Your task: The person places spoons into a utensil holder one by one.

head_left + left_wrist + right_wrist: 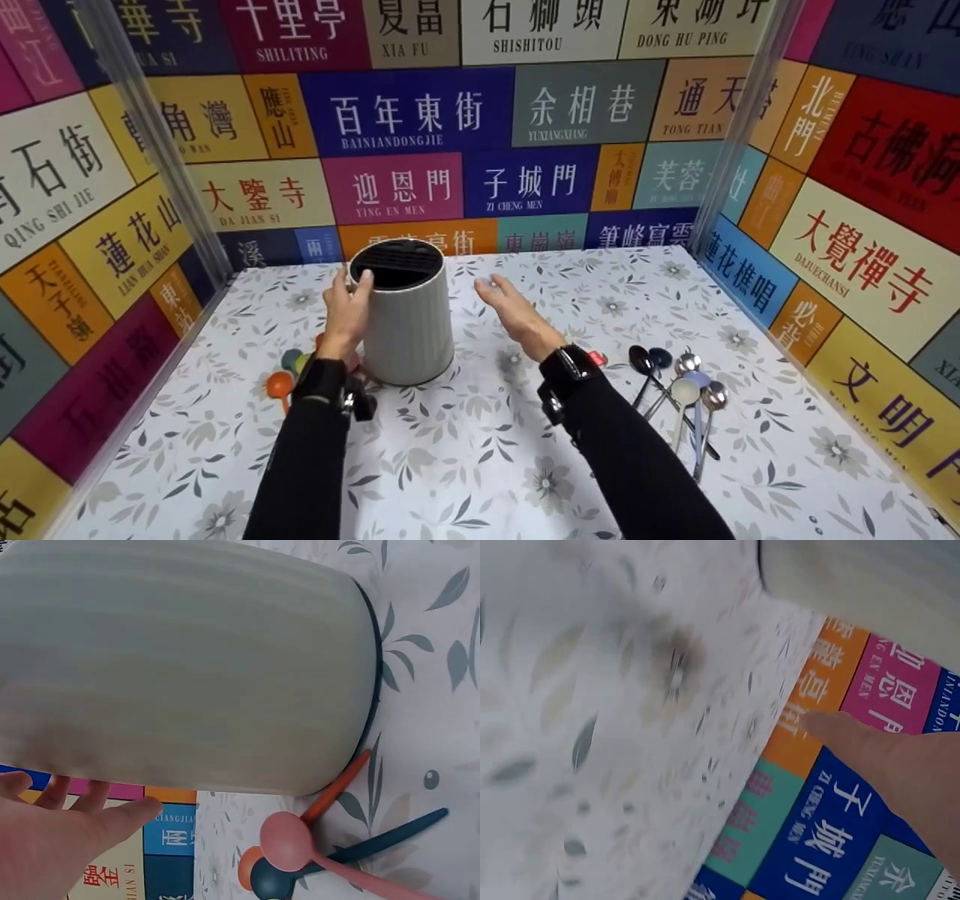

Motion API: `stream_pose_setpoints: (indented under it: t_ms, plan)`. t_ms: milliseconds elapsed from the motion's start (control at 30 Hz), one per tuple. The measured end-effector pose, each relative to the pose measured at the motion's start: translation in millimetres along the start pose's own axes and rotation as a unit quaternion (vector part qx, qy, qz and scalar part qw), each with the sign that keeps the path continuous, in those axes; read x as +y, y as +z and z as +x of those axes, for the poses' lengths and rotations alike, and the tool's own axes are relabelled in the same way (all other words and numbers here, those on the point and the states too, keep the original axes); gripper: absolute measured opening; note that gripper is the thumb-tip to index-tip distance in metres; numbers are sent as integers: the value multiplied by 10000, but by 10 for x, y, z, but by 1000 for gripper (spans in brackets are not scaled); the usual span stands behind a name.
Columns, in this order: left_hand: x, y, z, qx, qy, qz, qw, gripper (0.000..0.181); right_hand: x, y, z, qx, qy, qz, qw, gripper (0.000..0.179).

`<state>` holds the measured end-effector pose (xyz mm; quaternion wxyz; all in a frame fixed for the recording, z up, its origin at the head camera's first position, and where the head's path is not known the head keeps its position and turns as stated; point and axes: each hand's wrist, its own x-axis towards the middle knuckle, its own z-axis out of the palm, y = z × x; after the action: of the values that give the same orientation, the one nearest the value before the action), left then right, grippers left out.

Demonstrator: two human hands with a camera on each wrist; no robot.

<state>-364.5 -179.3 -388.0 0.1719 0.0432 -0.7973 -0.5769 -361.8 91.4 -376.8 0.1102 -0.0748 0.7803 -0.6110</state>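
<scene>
A pale grey ribbed cylindrical utensil holder (409, 334) stands upright on the table, its black insert (397, 262) visible at the top. My left hand (346, 311) is at the holder's upper left side, thumb near the rim and fingers extended; in the left wrist view the fingers lie along its wall, and firm contact cannot be made out. To the right of the holder, apart from it, my right hand (517, 311) is held in the air with fingers extended and nothing in it. The right wrist view shows one finger or thumb of it (885, 757) below the holder's wall.
Left of the holder, partly behind my left forearm, lie colourful spoons, among them an orange spoon (280, 385) and a pink spoon (289, 840). Black, silver and pale spoons (684, 391) lie piled at right. A small red item (598, 358) shows beside my right wrist. Sign-printed walls (420, 112) enclose the table.
</scene>
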Motion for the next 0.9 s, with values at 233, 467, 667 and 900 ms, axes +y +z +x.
stream_pose_setpoints:
  t_ms: [233,467,667,900]
  plan:
    - [-10,-29,-22,-204,-253,-74,9994,75,26,306,100,65,73,1308,9914,78]
    - [35,6,-84,-616,-348,-321,9970,73,108,367,129,202,112,1395,9900,79]
    - [32,102,-137,-816,145,174,9964,78,65,340,108,269,201,1515,9879,80]
    - [101,352,-256,-804,751,554,9924,73,48,191,72,449,164,1467,9880,81]
